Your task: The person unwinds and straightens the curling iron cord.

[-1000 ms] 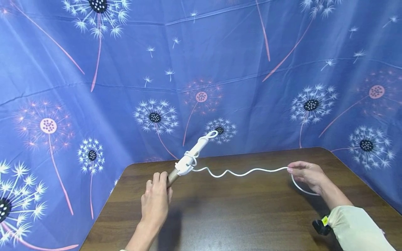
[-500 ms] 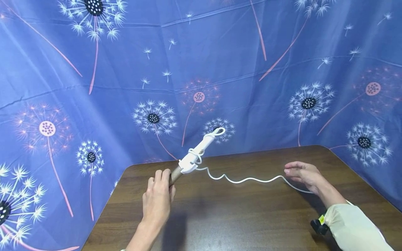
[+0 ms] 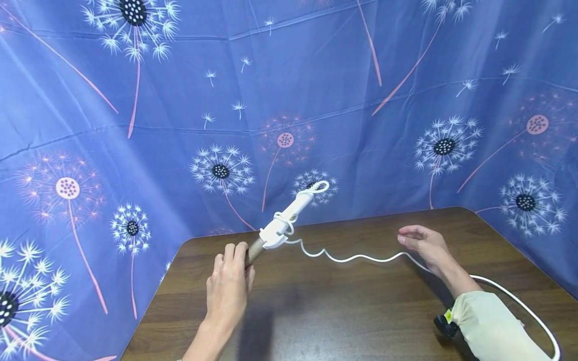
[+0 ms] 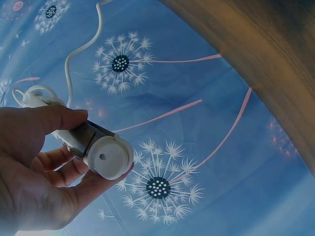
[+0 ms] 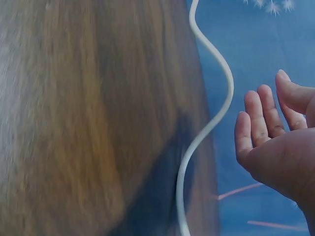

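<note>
A person's left hand (image 3: 228, 291) is gripping a cord-wrapped, wand-shaped appliance (image 3: 274, 230) by its handle above a wooden surface (image 3: 338, 311); the right hand (image 3: 426, 248) is hovering, fingers relaxed, near the trailing white cord (image 3: 352, 260).

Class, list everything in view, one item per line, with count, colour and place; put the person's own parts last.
Slim rod-shaped tool: one, white barrel with brownish handle, tilted up above the table
Thin flexible cord: one, white, looped around the barrel, then running behind the right wrist to the lower right
Wood-grain table: one, brown, below
Dandelion-print cloth: blue with white, pink and black print, behind the table; cannot tell if one piece
Small wrist-worn device: one, black with yellow patch, at the right cuff
Loose sleeve: one plainly shown, cream, right forearm
Left grip: one, bare hand, around the handle
Right grip: one, bare hand, above the table, holding nothing
</note>
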`<act>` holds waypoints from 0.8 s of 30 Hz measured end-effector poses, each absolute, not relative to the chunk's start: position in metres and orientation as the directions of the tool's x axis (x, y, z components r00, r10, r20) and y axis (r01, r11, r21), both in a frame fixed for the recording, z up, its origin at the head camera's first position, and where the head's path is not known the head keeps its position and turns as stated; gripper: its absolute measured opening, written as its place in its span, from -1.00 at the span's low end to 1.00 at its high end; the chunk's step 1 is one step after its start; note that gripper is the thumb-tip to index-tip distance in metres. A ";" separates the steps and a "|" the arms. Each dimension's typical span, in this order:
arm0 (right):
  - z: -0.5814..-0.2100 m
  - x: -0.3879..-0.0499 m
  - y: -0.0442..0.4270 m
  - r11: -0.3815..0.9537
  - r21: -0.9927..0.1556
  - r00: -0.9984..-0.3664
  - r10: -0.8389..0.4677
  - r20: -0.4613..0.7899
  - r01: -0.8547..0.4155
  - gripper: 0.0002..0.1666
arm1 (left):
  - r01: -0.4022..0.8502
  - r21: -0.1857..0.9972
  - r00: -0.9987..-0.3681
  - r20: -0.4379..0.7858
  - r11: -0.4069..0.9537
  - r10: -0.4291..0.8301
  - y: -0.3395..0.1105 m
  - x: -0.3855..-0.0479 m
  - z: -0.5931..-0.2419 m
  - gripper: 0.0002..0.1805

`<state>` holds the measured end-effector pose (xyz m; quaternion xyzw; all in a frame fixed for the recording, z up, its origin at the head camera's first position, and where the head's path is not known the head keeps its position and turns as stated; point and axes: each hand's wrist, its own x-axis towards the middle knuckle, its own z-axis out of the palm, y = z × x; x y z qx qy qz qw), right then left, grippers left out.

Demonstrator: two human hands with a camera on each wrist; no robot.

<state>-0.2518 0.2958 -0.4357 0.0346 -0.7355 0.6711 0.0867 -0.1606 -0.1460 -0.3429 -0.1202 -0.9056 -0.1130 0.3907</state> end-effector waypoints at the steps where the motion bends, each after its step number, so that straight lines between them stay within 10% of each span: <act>1: -0.434 -0.253 0.292 0.091 -0.979 -0.980 0.064 0.189 -0.183 -0.82 | 0.308 0.111 -0.665 0.735 0.945 0.131 -0.146 -0.160 -0.343 -0.50; 24: -0.441 -0.266 0.221 0.211 -0.949 -0.939 -0.302 0.166 -0.236 -0.42 | 0.312 0.112 -0.656 0.743 0.944 0.129 -0.147 -0.159 -0.344 -0.49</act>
